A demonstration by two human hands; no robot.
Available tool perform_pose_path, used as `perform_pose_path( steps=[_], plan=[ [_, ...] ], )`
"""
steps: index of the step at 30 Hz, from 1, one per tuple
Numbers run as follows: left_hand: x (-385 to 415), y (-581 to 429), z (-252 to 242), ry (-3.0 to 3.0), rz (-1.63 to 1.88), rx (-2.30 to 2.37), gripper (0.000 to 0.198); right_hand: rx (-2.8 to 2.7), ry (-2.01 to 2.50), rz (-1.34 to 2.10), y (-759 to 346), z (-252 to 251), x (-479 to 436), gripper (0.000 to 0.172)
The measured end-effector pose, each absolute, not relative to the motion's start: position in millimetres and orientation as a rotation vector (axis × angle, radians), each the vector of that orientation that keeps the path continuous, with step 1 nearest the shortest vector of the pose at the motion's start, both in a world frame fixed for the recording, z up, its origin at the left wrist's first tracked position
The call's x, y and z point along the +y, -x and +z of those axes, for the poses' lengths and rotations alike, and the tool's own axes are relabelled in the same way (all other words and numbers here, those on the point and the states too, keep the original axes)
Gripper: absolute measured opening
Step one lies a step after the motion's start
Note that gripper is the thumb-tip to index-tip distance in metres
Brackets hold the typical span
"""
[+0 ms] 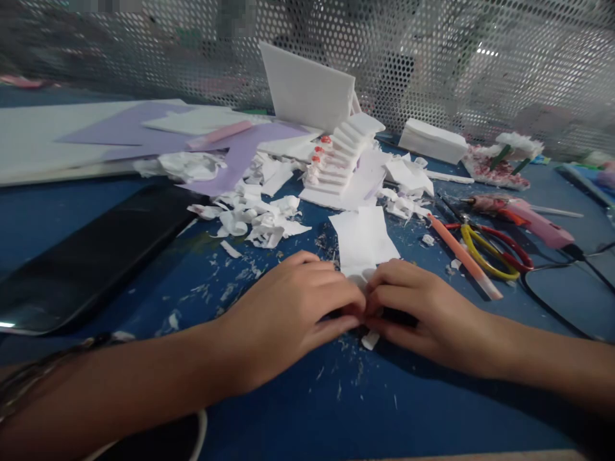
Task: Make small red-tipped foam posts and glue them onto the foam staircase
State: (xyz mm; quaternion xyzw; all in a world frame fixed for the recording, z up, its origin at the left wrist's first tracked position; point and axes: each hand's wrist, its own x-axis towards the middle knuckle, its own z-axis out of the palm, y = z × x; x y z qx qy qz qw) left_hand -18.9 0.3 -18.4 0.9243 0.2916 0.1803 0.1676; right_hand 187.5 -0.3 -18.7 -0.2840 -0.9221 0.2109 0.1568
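My left hand (288, 314) and my right hand (423, 314) meet fingertip to fingertip on the blue table (298, 410). Both pinch the near end of a white paper strip (362, 240) that runs away from me. The fingers of each hand are curled and pressed together on the paper. A small white scrap (369, 340) lies just under my fingertips.
A white foam staircase model (343, 157) stands behind the paper, amid several white scraps (254, 221). Scissors with yellow and red handles (487, 250), an orange stick (464, 256) and a pink glue gun (528, 221) lie right. A black phone (91, 256) lies left; purple sheets (144, 131) farther back.
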Motion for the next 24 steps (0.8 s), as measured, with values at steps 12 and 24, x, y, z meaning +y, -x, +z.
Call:
perform_pose_path(
  steps=[12, 24],
  plan=[
    [-4.4, 20.7, -16.8, -2.959, 0.538, 0.767, 0.027, -2.619, 0.766, 0.588, -187.3, -19.6, 0.7, 0.011],
    [-2.9, 17.3, -17.9, -2.86, 0.507, 0.821, 0.009, -2.761, 0.733, -0.021, -182.9, -15.3, -12.8, 0.016]
  ],
)
